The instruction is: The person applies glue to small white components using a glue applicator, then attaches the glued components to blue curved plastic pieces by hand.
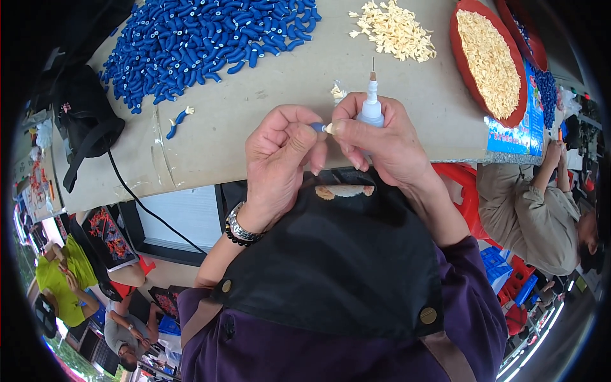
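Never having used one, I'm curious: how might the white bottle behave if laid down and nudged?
The white bottle would probably roll, since its shoulder looks round. Its thin needle might bend if knocked. It seems light: the right hand also pinches a cream piece.

Plenty of room along the desk left of the left hand, just dodge the lone cream-tipped blue piece. Decent lane ahead too, between the blue pile and cream pile, but a small clump (kinda hard to make out) and the needle on the bottle crowd its near end.
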{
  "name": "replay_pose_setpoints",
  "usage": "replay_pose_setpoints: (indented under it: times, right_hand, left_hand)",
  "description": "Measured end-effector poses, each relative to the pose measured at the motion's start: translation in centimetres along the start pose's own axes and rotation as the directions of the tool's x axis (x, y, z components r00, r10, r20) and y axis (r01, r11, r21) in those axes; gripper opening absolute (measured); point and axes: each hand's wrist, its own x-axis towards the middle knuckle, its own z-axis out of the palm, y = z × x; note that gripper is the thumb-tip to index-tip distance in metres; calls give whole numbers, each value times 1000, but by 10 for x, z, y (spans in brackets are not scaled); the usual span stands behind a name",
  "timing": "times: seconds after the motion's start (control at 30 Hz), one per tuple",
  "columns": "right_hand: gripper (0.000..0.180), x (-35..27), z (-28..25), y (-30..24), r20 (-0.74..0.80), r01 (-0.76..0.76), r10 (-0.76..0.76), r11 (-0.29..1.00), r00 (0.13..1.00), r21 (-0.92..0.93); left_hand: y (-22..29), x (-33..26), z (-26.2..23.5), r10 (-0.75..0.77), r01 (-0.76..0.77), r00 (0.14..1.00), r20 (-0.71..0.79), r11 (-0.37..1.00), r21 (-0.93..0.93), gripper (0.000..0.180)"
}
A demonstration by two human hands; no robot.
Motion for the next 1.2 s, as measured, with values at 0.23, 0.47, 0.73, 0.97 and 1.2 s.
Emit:
replay_pose_setpoints:
  times: [0.23,0.47,0.73,0.97,1.2]
  right_hand:
    - [11,2,0,4,-34,8,-12,995,999,-95]
    - [11,5,0,9,-22,14,-17,991,1000,-132]
    - [10,5,-1,11,-12,43,-45,986,999,-160]
    - [10,6,-3,11,-18,47,-50,990,999,-134]
    - [12,6,-5,10,-7,8,-8,999,1000,-51]
  left_hand:
    - [-2,-4,-1,38,-36,999,-27,997,65,7]
    - [-4,-4,-4,34,-33,999,-16,997,64,4]
    - [-7,-1,-5,71,-69,997,-19,993,92,5]
    - [-5,-2,-2,68,-62,997,-47,990,128,4]
    - [-4,-4,-4,35,-31,998,-48,996,86,5]
